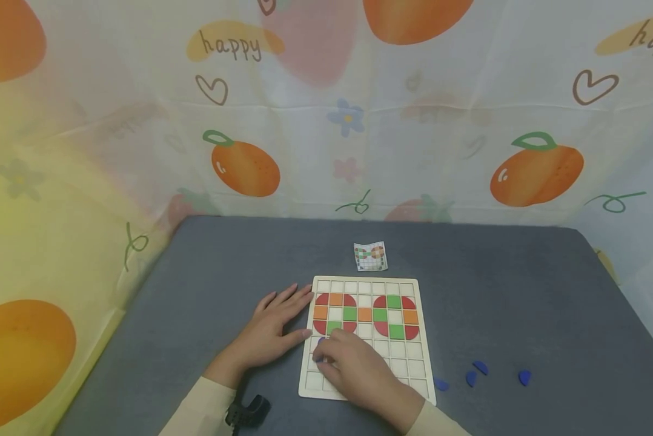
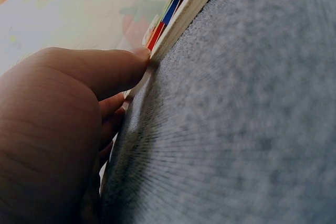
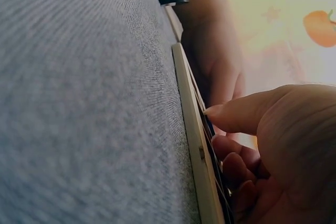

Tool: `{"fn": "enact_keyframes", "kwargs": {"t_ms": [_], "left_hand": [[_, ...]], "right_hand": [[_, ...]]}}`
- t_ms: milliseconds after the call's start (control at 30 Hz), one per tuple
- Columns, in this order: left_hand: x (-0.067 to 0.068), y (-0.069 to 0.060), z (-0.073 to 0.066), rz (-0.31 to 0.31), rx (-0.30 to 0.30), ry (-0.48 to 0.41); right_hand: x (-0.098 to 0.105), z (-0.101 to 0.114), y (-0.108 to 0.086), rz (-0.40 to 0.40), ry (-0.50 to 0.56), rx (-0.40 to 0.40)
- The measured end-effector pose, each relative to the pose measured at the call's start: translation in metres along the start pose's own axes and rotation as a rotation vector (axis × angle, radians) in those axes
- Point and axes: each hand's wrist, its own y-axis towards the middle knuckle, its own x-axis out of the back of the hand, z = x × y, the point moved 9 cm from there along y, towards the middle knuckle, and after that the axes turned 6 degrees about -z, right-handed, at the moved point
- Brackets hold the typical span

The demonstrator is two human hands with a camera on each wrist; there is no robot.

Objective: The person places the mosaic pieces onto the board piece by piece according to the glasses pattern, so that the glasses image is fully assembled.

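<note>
A pale wooden grid board (image 1: 370,281) lies on the table, with red quarter-round, green and orange square pieces forming two rounded shapes joined by an orange square (image 1: 364,314). My left hand (image 1: 272,330) lies at the board's left edge, fingers extended, thumb touching the rim. Over the board's lower left, my right hand (image 1: 356,366) has its fingers curled, thumb and fingertips pinching a small blue piece (image 1: 320,359), mostly hidden. Just above these fingertips another bit of blue (image 1: 321,341) shows in a cell. In the left wrist view, blue (image 2: 168,15) sits beside red on the board.
Loose blue rounded pieces lie right of the board, one (image 1: 441,384) by its edge and one (image 1: 525,377) farther out. A small printed pattern card (image 1: 370,257) is behind the board. A black wrist camera (image 1: 248,412) is on the left wrist. A fruit-print curtain (image 1: 304,151) hangs behind.
</note>
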Motion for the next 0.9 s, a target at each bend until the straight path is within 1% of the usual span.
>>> {"fn": "enact_keyframes", "kwargs": {"t_ms": [300,533,633,733,833,900], "left_hand": [[0.000,0.000,0.000,0.003,0.004,-0.003],[-0.001,0.000,0.001,0.005,0.011,0.005],[-0.001,0.000,0.001,0.006,0.010,0.001],[-0.001,0.000,0.001,0.003,0.007,0.000],[-0.001,0.000,0.001,-0.004,0.005,0.005],[-0.001,0.000,0.000,-0.008,0.005,0.008]], "right_hand": [[0.001,-0.002,-0.001,-0.008,0.022,0.022],[0.003,0.000,-0.005,0.010,0.064,0.041],[0.009,0.001,-0.008,-0.001,0.120,0.058],[0.018,0.000,-0.013,-0.024,0.219,0.053],[0.029,-0.004,-0.017,-0.046,0.325,0.024],[0.036,-0.008,-0.019,-0.069,0.370,0.007]]}}
